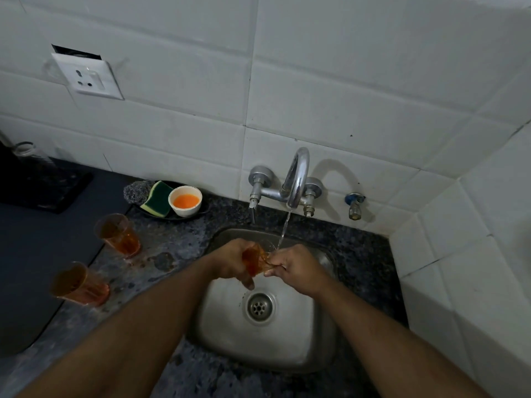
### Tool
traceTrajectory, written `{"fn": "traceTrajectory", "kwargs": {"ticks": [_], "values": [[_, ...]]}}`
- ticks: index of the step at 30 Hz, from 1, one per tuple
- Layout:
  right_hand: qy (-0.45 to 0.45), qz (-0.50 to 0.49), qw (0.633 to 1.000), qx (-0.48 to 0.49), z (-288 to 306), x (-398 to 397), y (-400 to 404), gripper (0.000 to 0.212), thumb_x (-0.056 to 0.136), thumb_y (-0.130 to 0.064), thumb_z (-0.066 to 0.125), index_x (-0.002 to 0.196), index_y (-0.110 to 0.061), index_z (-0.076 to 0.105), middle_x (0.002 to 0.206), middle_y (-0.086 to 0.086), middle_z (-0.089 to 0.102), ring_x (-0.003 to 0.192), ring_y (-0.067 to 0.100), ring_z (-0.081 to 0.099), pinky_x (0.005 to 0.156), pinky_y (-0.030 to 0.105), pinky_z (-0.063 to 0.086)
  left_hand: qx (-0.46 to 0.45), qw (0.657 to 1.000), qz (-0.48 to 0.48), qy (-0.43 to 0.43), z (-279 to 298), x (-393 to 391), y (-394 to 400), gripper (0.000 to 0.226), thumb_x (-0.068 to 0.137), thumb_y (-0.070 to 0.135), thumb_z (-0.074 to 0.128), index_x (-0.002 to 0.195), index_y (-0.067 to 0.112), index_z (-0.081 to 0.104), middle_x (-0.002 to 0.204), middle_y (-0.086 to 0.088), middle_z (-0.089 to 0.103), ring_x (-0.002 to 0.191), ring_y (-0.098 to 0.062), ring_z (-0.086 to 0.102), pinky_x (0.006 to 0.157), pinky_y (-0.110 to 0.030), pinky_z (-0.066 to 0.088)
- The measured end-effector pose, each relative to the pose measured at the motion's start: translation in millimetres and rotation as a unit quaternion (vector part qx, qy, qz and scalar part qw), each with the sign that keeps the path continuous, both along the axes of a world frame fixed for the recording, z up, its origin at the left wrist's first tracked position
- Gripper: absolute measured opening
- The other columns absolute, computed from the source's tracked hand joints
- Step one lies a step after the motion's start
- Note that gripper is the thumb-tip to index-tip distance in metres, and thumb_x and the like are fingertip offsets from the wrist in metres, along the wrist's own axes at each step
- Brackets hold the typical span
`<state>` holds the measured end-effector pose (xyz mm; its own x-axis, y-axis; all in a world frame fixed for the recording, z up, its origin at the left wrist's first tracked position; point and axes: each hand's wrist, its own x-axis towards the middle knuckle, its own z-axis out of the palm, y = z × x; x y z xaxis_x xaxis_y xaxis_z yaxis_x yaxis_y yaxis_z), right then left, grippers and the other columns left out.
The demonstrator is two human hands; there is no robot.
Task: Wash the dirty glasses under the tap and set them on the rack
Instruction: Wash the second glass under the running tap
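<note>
Over the steel sink [313, 351] both hands hold one amber glass [254, 258] under a thin stream from the chrome tap [297, 179]. My left hand [230, 262] wraps the glass body from the left. My right hand [296, 267] pinches its rim on the right, where the water lands. Two more amber glasses stand upright on the counter to the left, one nearer the tap [119, 235] and one closer to me [77, 284]. No rack is in view.
A dark tray behind the sink's left corner holds a green-yellow sponge [157, 199], a scrubber and a white bowl [185, 201] of orange liquid. A small second tap [355, 203] juts from the wall at right. A dark mat [37, 254] covers the left counter. The tiled wall closes the right side.
</note>
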<state>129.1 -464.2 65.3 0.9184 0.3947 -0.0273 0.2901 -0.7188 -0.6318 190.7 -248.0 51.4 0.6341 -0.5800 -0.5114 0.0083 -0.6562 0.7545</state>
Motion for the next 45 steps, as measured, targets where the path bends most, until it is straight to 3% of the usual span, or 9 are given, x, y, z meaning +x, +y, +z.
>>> {"fn": "traceTrajectory", "kwargs": {"ticks": [4, 10, 16, 21, 26, 31, 37, 42, 45], "values": [[-0.016, -0.093, 0.992, 0.089, -4, -2, 14, 0.007, 0.087, -0.016, 0.083, 0.094, -0.018, 0.084, 0.090, -0.008, 0.080, 0.083, 0.004, 0.074, 0.081, 0.031, 0.061, -0.019, 0.974, 0.134, -0.184, -7, -15, -20, 0.077, 0.062, 0.006, 0.097, 0.131, 0.019, 0.066, 0.118, 0.006, 0.069, 0.109, -0.011, 0.063, 0.088, -0.027, 0.055], [-0.001, -0.012, 1.000, 0.004, -4, 0, 0, 0.010, 0.088, -0.022, 0.082, 0.083, -0.014, 0.079, 0.078, -0.010, 0.074, 0.070, 0.003, 0.066, 0.071, 0.030, 0.056, -0.015, 0.994, 0.077, -0.076, -6, -12, -16, 0.072, 0.068, -0.005, 0.090, 0.130, 0.019, 0.063, 0.114, 0.007, 0.064, 0.106, -0.010, 0.059, 0.082, -0.021, 0.051], [-0.007, -0.113, 0.989, 0.098, -6, -1, 13, 0.006, 0.088, -0.018, 0.083, 0.094, -0.018, 0.084, 0.089, -0.009, 0.080, 0.082, 0.003, 0.074, 0.079, 0.028, 0.060, -0.041, 0.944, 0.197, -0.263, -4, -25, -34, 0.038, 0.076, 0.024, 0.088, 0.106, 0.032, 0.066, 0.092, 0.014, 0.067, 0.090, -0.007, 0.068, 0.075, -0.026, 0.055], [0.023, 0.024, 0.999, -0.042, -4, 4, -10, 0.009, 0.089, -0.025, 0.081, 0.088, -0.016, 0.080, 0.079, -0.013, 0.071, 0.072, 0.001, 0.066, 0.073, 0.029, 0.055, 0.022, 0.999, 0.043, -0.016, 12, -12, -20, 0.072, 0.073, -0.003, 0.087, 0.134, 0.021, 0.055, 0.117, 0.010, 0.059, 0.118, -0.015, 0.056, 0.098, -0.031, 0.048], [-0.004, -0.076, 0.996, 0.056, -5, 5, 7, 0.004, 0.090, -0.018, 0.081, 0.091, -0.015, 0.083, 0.081, -0.011, 0.075, 0.075, 0.004, 0.070, 0.072, 0.025, 0.056, -0.048, 0.960, 0.201, -0.189, -12, -18, -38, 0.048, 0.070, 0.012, 0.092, 0.110, 0.025, 0.068, 0.095, 0.012, 0.069, 0.094, -0.012, 0.070, 0.072, -0.022, 0.055], [0.011, 0.071, 0.989, -0.129, 1, 12, -10, 0.016, 0.093, -0.033, 0.077, 0.089, -0.017, 0.077, 0.085, -0.006, 0.075, 0.075, 0.009, 0.065, 0.075, 0.033, 0.053, -0.003, 1.000, 0.007, -0.009, -7, -1, -22, 0.064, 0.067, -0.002, 0.091, 0.120, 0.023, 0.067, 0.110, 0.005, 0.071, 0.103, -0.010, 0.066, 0.085, -0.026, 0.053], [0.014, -0.058, 0.997, 0.051, -3, 14, 4, 0.008, 0.091, -0.019, 0.080, 0.098, -0.017, 0.084, 0.090, -0.009, 0.080, 0.080, -0.001, 0.070, 0.077, 0.018, 0.053, -0.071, 0.950, 0.204, -0.227, -17, -11, -39, 0.036, 0.070, 0.013, 0.091, 0.097, 0.021, 0.069, 0.087, 0.008, 0.070, 0.082, -0.010, 0.068, 0.072, -0.022, 0.055], [0.044, 0.035, 0.997, -0.059, 1, 19, -7, 0.007, 0.094, -0.022, 0.077, 0.094, -0.016, 0.079, 0.087, -0.008, 0.075, 0.069, -0.003, 0.057, 0.070, 0.017, 0.042, 0.024, 0.997, 0.059, -0.054, -16, 6, -18, 0.070, 0.064, -0.003, 0.092, 0.124, 0.023, 0.066, 0.112, 0.005, 0.069, 0.110, -0.018, 0.067, 0.092, -0.033, 0.058], [0.037, -0.038, 0.998, 0.028, -5, 18, 3, 0.006, 0.093, -0.020, 0.077, 0.095, -0.017, 0.081, 0.085, -0.011, 0.075, 0.076, -0.004, 0.065, 0.074, 0.015, 0.047, -0.022, 0.974, 0.116, -0.193, -16, -1, -27, 0.057, 0.069, 0.003, 0.088, 0.118, 0.023, 0.066, 0.105, 0.008, 0.069, 0.102, -0.013, 0.068, 0.077, -0.013, 0.047]]}}
